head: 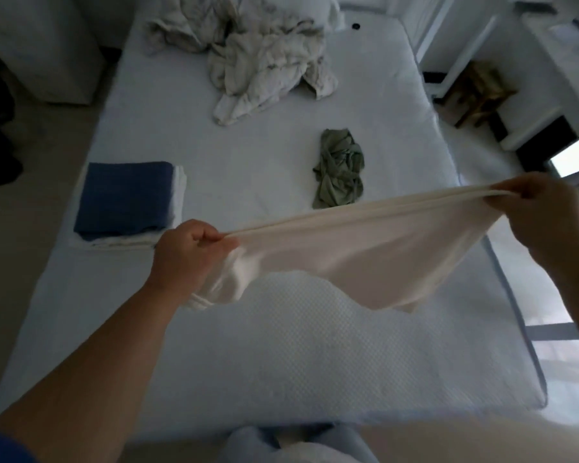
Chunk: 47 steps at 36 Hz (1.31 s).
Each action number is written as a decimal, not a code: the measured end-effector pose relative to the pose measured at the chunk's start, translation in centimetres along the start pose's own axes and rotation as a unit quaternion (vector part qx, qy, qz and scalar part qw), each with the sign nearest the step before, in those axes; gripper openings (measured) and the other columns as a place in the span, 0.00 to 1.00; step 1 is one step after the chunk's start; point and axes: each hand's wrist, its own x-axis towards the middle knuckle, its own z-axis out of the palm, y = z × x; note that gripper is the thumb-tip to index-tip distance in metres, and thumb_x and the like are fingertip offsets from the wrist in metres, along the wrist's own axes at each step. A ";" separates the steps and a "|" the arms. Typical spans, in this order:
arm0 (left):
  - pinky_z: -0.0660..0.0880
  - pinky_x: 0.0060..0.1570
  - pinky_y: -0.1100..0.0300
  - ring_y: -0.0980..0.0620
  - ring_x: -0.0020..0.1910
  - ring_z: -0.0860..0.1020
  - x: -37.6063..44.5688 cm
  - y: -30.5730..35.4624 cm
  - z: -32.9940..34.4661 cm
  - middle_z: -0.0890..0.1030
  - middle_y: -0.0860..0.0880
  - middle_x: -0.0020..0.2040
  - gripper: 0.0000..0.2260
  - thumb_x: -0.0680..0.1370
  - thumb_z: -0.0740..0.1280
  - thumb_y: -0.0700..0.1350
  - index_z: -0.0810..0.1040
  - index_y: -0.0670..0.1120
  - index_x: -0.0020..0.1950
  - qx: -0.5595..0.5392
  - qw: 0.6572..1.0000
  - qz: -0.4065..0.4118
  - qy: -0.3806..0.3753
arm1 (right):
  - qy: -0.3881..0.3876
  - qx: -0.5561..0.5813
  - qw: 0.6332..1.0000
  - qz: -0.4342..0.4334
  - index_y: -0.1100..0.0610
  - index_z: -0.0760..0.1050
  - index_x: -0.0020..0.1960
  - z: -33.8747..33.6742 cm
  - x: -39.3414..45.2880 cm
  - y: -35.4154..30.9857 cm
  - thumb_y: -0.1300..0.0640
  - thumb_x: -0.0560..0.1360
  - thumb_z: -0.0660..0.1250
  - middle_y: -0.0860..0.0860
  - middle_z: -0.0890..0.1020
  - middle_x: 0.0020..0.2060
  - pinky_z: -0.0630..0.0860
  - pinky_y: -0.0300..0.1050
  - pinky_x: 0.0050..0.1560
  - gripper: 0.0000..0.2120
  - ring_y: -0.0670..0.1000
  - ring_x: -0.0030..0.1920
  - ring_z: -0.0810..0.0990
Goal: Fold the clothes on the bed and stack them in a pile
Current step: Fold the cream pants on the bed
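A cream garment (pixel 365 248) is held stretched in the air above the near half of the bed (pixel 281 362), its upper edge pulled taut between two hands. The left hand (pixel 191 252) is clenched around one end of that edge, with loose cloth bunched beneath the wrist. The right hand (pixel 542 208) is seen pinching the other end, raised a little higher, so that the fabric slopes upward to the right and sags in a curve below.

On the left side of the bed, a folded blue towel (pixel 124 198) is laid on top of a folded white piece (pixel 178 195), the two forming a low pile. A crumpled green garment (pixel 340 168) is left near the middle of the mattress, well apart from the pile. Farther back, toward the head of the bed, a heap of unfolded pale clothes (pixel 264 61) is spread out. A small dark round object (pixel 356 26) is seen on the mattress beyond that heap. A wooden stool (pixel 478 91) is placed on the floor to the right of the bed.
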 end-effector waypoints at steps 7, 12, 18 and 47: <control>0.68 0.27 0.67 0.61 0.29 0.73 1.2 4.5 -2.3 0.77 0.57 0.29 0.08 0.68 0.75 0.49 0.79 0.50 0.33 -0.015 0.999 0.007 -0.037 | -0.010 0.129 0.990 0.060 0.51 0.76 0.36 -3.8 -0.1 -3.6 0.66 0.69 0.70 0.50 0.75 0.28 0.69 0.48 0.37 0.11 0.54 0.34 0.71; 0.67 0.31 0.69 0.59 0.34 0.75 1.6 8.0 -4.6 0.78 0.56 0.33 0.10 0.64 0.78 0.47 0.77 0.50 0.33 0.081 0.986 0.095 -0.107 | -0.053 -0.002 0.999 0.000 0.55 0.77 0.40 -8.2 0.9 -6.6 0.60 0.69 0.73 0.57 0.76 0.35 0.71 0.47 0.38 0.05 0.56 0.38 0.73; 0.68 0.33 0.62 0.54 0.34 0.74 2.8 10.1 -5.9 0.78 0.50 0.35 0.10 0.67 0.77 0.46 0.77 0.46 0.34 0.148 0.975 0.130 -0.105 | -0.132 -0.065 0.989 -0.021 0.58 0.76 0.36 -10.6 0.9 -8.8 0.65 0.67 0.74 0.55 0.77 0.32 0.69 0.38 0.38 0.07 0.49 0.35 0.74; 0.69 0.36 0.61 0.54 0.35 0.77 2.6 12.7 -7.0 0.80 0.52 0.33 0.12 0.74 0.68 0.56 0.81 0.51 0.36 0.177 0.959 0.130 -0.180 | -0.208 -0.125 0.969 -0.034 0.53 0.78 0.53 -11.2 1.0 -5.6 0.67 0.72 0.68 0.55 0.77 0.45 0.72 0.42 0.44 0.13 0.52 0.42 0.75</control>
